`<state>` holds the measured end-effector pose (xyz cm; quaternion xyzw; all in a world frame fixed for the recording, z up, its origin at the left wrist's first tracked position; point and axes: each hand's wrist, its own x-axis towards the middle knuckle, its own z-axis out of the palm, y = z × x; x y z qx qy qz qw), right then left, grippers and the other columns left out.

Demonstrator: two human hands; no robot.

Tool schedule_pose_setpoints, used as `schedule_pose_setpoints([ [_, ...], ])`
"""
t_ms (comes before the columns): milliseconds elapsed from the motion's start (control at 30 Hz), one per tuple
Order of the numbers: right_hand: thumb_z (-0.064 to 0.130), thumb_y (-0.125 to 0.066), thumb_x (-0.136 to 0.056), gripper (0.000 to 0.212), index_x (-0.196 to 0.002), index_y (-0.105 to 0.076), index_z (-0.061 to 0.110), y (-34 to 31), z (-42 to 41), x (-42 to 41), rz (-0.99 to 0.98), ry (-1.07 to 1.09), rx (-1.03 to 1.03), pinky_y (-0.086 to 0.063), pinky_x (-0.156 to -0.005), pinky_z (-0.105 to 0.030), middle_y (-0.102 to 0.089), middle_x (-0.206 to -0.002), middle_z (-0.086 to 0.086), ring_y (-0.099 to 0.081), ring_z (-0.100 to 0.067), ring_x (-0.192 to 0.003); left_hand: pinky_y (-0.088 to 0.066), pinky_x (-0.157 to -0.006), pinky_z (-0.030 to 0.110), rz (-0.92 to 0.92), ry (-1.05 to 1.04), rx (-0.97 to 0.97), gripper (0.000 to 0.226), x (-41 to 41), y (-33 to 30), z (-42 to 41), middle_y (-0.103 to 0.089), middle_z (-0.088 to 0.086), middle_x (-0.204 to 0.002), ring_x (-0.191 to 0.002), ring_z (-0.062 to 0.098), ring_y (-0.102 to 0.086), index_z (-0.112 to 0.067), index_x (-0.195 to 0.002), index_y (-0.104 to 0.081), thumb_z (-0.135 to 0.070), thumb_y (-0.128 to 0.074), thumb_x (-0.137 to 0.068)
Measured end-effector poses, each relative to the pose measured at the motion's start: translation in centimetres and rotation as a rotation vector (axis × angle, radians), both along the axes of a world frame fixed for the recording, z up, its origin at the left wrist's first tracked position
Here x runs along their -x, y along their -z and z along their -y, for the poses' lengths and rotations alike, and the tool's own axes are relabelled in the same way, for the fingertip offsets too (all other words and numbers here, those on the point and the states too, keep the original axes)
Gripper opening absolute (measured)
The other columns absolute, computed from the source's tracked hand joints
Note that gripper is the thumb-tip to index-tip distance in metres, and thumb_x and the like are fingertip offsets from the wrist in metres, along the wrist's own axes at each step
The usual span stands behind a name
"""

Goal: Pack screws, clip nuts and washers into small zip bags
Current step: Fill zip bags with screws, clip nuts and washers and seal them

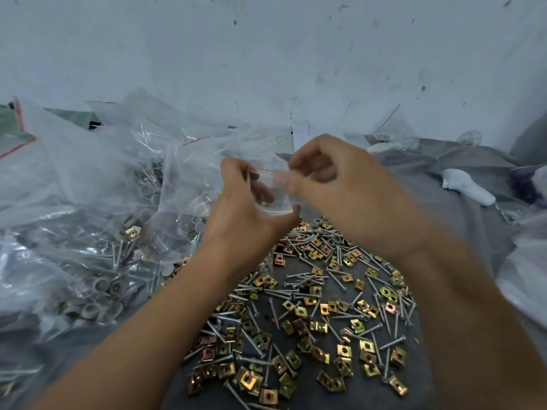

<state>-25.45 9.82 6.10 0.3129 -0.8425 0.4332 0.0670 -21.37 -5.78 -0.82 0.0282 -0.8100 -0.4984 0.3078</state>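
Head view, items I log: small zip bag [273,199], clear, pinched between left hand [245,208] and right hand [340,190], both curled on it, above the loose screws [299,284] and clip nuts [343,350] on grey cloth [461,208]; filled bags [88,232] left.

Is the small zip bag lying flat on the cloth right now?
No, the small zip bag is held up between the left hand and right hand.

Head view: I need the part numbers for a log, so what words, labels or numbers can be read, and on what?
None can be read.
Faint reddish marks on the white sheet behind the hands: too blurred to read.
Small zip bag, clip nuts, screws: no print visible.
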Motion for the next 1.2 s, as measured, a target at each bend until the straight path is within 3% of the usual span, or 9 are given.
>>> schedule_pose_setpoints([
  [100, 0.057, -0.089, -0.070, 0.044, -0.101, -0.069, 0.032, 1.4, 0.3, 0.1, 0.067, 0.053, -0.071, -0.060, -0.074, -0.025, -0.074, -0.089, 0.015, -0.068, 0.005, -0.080, -0.058, -0.066, 0.057, 0.020, -0.062, 0.014, 0.073, 0.4, 0.2, 0.3, -0.061, -0.005, -0.091, -0.076, 0.018, -0.065, -0.033, -0.114, -0.031, -0.047, -0.084, -0.067],
  [167, 0.056, -0.093, -0.065, 0.046, -0.099, -0.073, 0.030, 1.6, 0.3, 0.2, 0.087, 0.054, -0.043, -0.062, -0.078, -0.030, -0.075, -0.087, 0.014, -0.070, 0.003, -0.079, -0.057, -0.062, 0.051, 0.057, -0.099, 0.038, 0.077, 0.6, 0.4, 0.6, -0.062, -0.005, -0.091, -0.076, 0.022, -0.066, -0.038, -0.114, -0.028, -0.049, -0.085, -0.064],
  [233, 0.056, -0.094, -0.063, 0.048, -0.098, -0.075, 0.030, 1.6, 0.0, 0.5, 0.099, 0.002, -0.036, -0.062, -0.076, -0.027, -0.076, -0.087, 0.015, -0.071, 0.003, -0.079, -0.051, -0.059, 0.042, 0.075, -0.126, 0.043, 0.080, 0.9, 0.5, 0.9, -0.061, -0.007, -0.091, -0.076, 0.019, -0.066, -0.041, -0.114, -0.027, -0.052, -0.085, -0.059],
  [433, 0.024, -0.087, -0.081, 0.011, -0.087, -0.079, 0.028, 2.7, -0.1, 1.4, -0.014, 0.063, 0.130, -0.056, -0.067, -0.016, -0.074, -0.076, 0.013, -0.070, 0.000, -0.076, -0.051, -0.067, 0.012, 0.003, -0.001, -0.013, 0.084, 1.0, 0.3, 1.6, -0.067, -0.009, -0.101, -0.090, -0.005, -0.067, -0.034, -0.124, -0.043, -0.055, -0.096, -0.063],
  [567, 0.023, -0.088, -0.082, 0.009, -0.087, -0.080, 0.025, 2.9, -0.8, 2.1, 0.069, 0.028, 0.319, -0.058, -0.071, -0.018, -0.077, -0.079, 0.011, -0.073, -0.003, -0.078, -0.063, -0.080, 0.034, -0.026, 0.142, -0.135, 0.049, 0.4, -0.4, 2.9, -0.077, -0.001, -0.102, -0.093, 0.016, -0.075, -0.038, -0.120, -0.066, -0.045, -0.091, -0.078],
  [667, 0.022, -0.087, -0.084, 0.009, -0.090, -0.081, 0.022, 2.9, -1.2, 2.5, 0.129, 0.042, 0.421, -0.058, -0.075, -0.020, -0.079, -0.083, 0.008, -0.074, -0.006, -0.081, -0.059, -0.077, 0.025, -0.068, 0.109, -0.237, 0.030, 0.3, -1.0, 3.2, -0.077, 0.009, -0.091, -0.088, 0.016, -0.073, -0.032, -0.109, -0.079, -0.036, -0.084, -0.080],
  [833, 0.019, -0.084, -0.085, 0.010, -0.095, -0.081, 0.018, 3.1, -1.7, 2.7, 0.282, 0.012, 0.594, -0.055, -0.075, -0.014, -0.081, -0.088, 0.002, -0.076, -0.010, -0.089, -0.054, -0.070, 0.011, -0.083, 0.095, -0.419, 0.022, 0.3, -1.6, 3.2, -0.082, 0.005, -0.086, -0.082, 0.009, -0.078, -0.011, -0.097, -0.082, -0.023, -0.083, -0.078],
  [967, 0.017, -0.085, -0.082, 0.013, -0.095, -0.082, 0.016, 3.2, -1.8, 2.9, 0.284, 0.014, 0.636, -0.057, -0.081, -0.018, -0.081, -0.089, -0.001, -0.077, -0.015, -0.092, -0.053, -0.070, 0.009, -0.053, 0.105, -0.427, 0.020, 0.1, -1.6, 3.3, -0.083, 0.000, -0.092, -0.087, 0.004, -0.076, -0.017, -0.092, -0.086, -0.030, -0.084, -0.077],
  [1200, 0.016, -0.085, -0.082, 0.014, -0.096, -0.082, 0.015, 3.3, -2.2, 3.1, 0.276, -0.014, 0.657, -0.055, -0.078, -0.015, -0.081, -0.088, -0.003, -0.077, -0.013, -0.088, -0.048, -0.081, 0.031, -0.019, 0.155, -0.477, 0.027, -0.2, -1.7, 3.4, -0.081, -0.001, -0.091, -0.085, 0.008, -0.069, -0.026, -0.101, -0.086, -0.040, -0.080, -0.079],
])
